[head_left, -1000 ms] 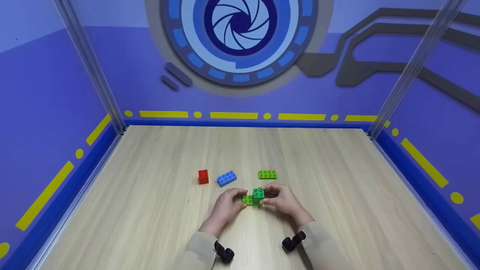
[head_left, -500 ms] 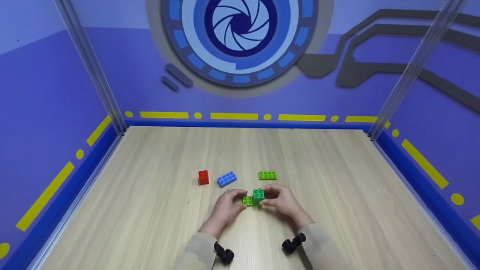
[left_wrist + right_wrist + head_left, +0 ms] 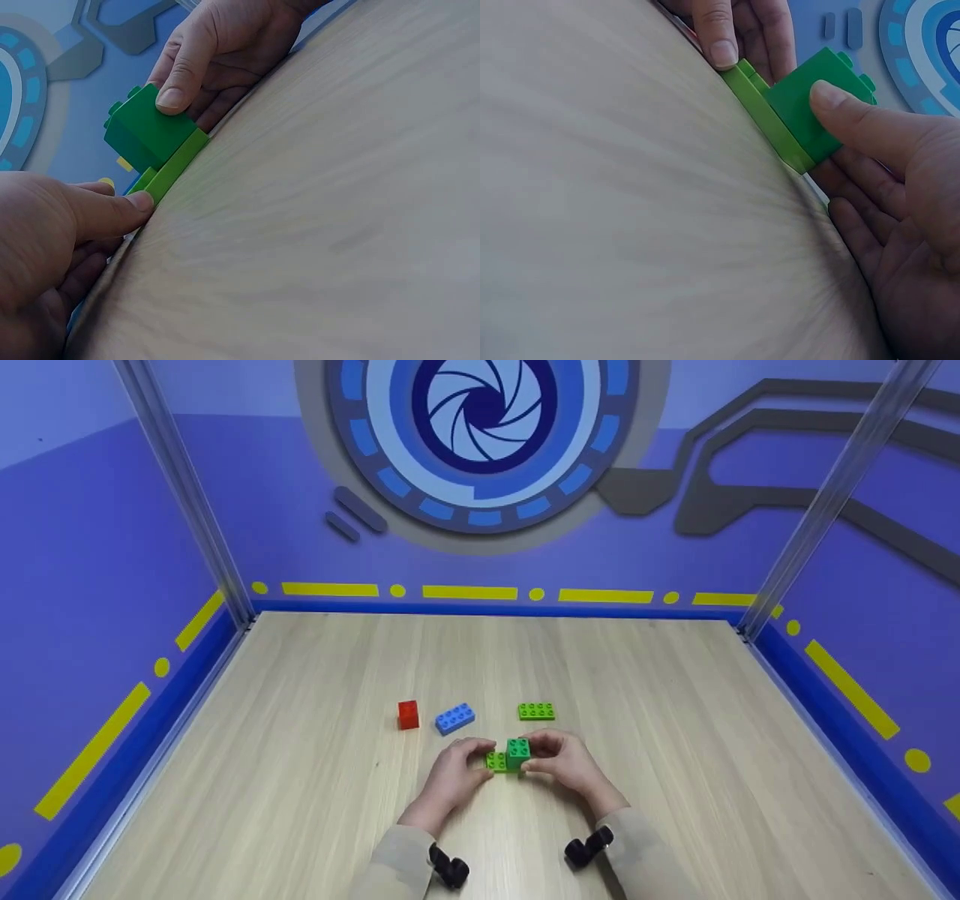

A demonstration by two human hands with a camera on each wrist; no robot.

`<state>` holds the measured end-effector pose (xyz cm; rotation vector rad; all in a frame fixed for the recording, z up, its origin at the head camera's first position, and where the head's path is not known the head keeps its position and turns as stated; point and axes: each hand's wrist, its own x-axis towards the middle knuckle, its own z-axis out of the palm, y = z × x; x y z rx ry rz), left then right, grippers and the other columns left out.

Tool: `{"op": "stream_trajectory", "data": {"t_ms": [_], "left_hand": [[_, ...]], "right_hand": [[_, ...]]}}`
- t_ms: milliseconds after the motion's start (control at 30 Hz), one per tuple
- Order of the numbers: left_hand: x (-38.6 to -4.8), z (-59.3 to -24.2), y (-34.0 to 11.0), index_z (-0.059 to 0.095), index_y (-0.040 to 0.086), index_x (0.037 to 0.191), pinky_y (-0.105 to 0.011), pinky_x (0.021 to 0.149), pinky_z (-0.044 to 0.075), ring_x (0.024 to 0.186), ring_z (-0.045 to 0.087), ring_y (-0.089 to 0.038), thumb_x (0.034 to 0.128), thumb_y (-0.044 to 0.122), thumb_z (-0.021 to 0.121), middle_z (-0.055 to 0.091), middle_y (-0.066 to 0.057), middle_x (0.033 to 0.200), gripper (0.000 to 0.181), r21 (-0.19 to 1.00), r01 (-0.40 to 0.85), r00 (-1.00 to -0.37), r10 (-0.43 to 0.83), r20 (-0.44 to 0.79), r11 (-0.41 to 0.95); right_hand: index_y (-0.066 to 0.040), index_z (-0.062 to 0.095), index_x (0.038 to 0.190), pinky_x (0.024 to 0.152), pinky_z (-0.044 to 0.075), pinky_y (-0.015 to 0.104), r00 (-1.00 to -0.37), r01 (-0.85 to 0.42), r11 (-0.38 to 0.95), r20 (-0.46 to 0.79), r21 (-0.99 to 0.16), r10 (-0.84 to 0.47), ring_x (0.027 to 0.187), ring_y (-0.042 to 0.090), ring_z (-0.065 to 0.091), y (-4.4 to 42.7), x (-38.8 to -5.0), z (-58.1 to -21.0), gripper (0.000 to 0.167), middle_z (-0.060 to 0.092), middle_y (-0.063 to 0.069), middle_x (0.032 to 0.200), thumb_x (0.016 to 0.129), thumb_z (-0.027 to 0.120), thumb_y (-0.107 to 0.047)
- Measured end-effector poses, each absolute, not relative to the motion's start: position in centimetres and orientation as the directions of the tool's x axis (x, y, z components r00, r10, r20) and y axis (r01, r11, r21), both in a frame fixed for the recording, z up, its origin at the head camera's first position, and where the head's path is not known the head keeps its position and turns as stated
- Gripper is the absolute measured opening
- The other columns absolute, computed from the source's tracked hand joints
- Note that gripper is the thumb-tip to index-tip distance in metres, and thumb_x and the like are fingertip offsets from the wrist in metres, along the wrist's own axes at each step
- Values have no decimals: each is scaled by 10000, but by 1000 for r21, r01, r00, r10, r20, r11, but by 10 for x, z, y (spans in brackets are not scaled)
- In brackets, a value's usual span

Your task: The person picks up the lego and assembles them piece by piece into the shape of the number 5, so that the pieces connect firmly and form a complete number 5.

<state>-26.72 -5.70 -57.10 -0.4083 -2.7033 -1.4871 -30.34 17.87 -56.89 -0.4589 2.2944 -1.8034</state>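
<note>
A flat lime-green toy brick (image 3: pixel 496 762) lies on the table, and a taller dark green brick (image 3: pixel 518 753) sits on its right half. My left hand (image 3: pixel 452 776) pinches the lime brick's left end between thumb and fingers. With thumb and fingers, my right hand (image 3: pixel 568 763) grips the dark green brick from the right. In the left wrist view the dark green brick (image 3: pixel 148 129) rests on the lime brick (image 3: pixel 177 165), its studs up. The right wrist view shows my right thumb pressed on the near side of the dark green brick (image 3: pixel 819 105).
Beyond my hands lie a red brick (image 3: pixel 408 715), a blue eight-stud brick (image 3: pixel 455 719) and another flat lime-green brick (image 3: pixel 536 712). Purple-blue walls (image 3: pixel 480 562) with yellow markings border the wooden table (image 3: pixel 315 780) at the back and both sides.
</note>
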Motion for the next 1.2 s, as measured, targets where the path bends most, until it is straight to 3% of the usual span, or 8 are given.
{"op": "stream_trajectory", "data": {"t_ms": [967,1200], "left_hand": [[-268,-573,-57,690,101,1295,-503,1144,464,1282,610,-290,884,107,797,713,-61,1284,425,854,220,-970,200,139,471],[-268,-573,-56,691,80,1273,-450,1083,527,1199,659,-261,901,122,788,732,-62,1229,387,906,209,-975,150,164,368]], "right_hand": [[77,687,1214,960,579,224,-929,-142,208,58,-968,-366,1078,187,713,179,-302,-568,439,729,241,1210,812,840,-9],[71,690,1206,981,586,263,-931,-142,208,59,-968,-360,1064,167,719,179,-303,-568,437,732,234,1208,803,842,-5]]}}
